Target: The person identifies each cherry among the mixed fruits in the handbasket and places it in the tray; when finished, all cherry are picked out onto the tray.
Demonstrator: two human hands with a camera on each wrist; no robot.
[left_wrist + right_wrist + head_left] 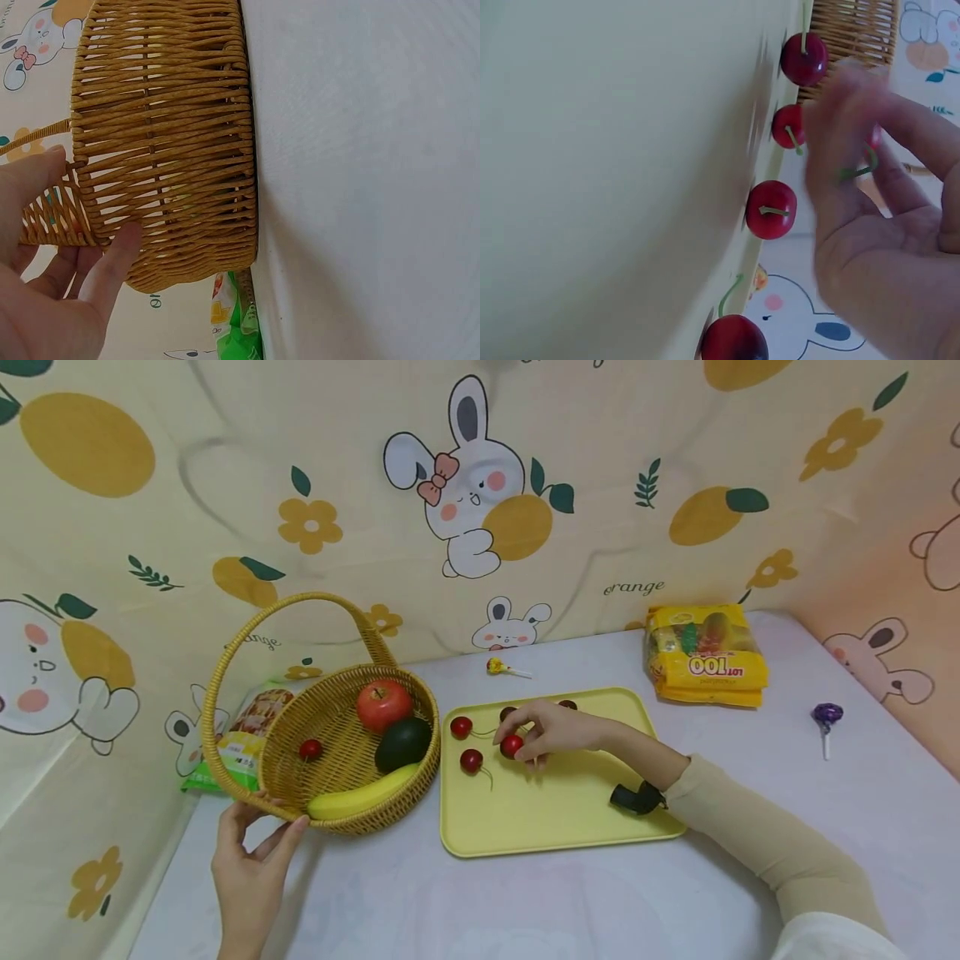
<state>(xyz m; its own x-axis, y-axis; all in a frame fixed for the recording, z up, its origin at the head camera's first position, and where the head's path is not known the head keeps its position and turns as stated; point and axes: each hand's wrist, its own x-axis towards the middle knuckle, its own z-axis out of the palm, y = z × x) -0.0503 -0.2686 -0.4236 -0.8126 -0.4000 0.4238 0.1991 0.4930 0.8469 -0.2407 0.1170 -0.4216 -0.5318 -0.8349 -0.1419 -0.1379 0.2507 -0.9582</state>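
My left hand [251,864] grips the rim of a wicker basket [401,802] near the foot of its handle; the thumb presses the woven outer wall in the left wrist view. Inside lie a red apple [384,706], a dark green avocado [405,744], a banana [363,793] and one cherry [310,749]. Over the yellow tray [555,822], my right hand [555,728] pinches a red cherry [512,745]; its green stem shows blurred in the right wrist view. Several other cherries rest on the tray, among them one nearest the basket [461,727] and another below it [472,761].
A yellow lollipop [497,667] lies behind the tray, a purple one [828,714] at the far right. A yellow bag [705,656] stands at the back right. Behind the basket leans a green-edged package [255,727]. A black object [636,798] sits by the right wrist.
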